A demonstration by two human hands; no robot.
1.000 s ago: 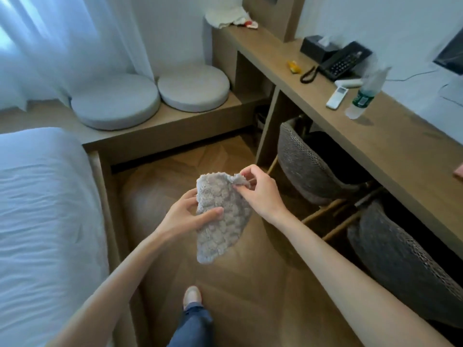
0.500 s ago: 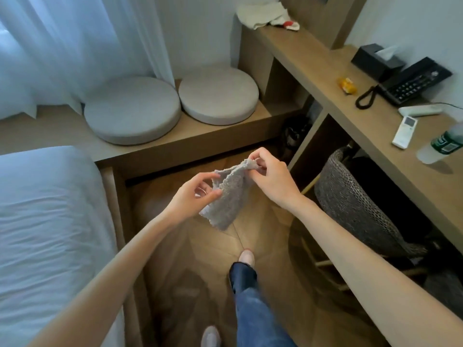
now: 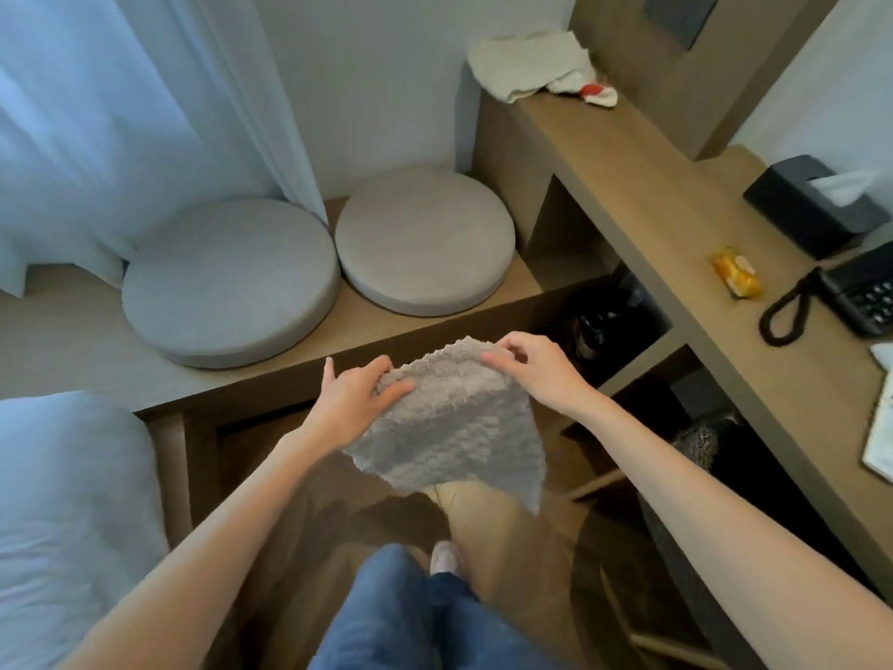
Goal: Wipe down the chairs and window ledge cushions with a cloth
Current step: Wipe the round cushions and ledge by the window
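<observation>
A grey nubbly cloth [image 3: 454, 427] is spread out in front of me, above the wooden floor. My left hand [image 3: 352, 403] grips its left edge, thumb on top. My right hand [image 3: 531, 374] pinches its upper right edge. Two round grey cushions lie side by side on the wooden window ledge [image 3: 72, 360] just beyond the cloth: the left cushion [image 3: 227, 287] and the right cushion [image 3: 425, 239]. A woven chair [image 3: 700, 442] is tucked under the desk at the right, mostly hidden.
A white bed [image 3: 67, 515] fills the lower left. A long wooden desk [image 3: 676, 263] runs along the right with a tissue box [image 3: 816, 205], a black phone [image 3: 860, 292], an orange packet [image 3: 737, 273] and a crumpled towel [image 3: 531, 65]. Sheer curtains [image 3: 121, 113] hang behind the cushions.
I have stepped closer to the window ledge, so the cushions sit larger in view. The cloth went from hanging bunched between my hands to spread out flat and wide.
</observation>
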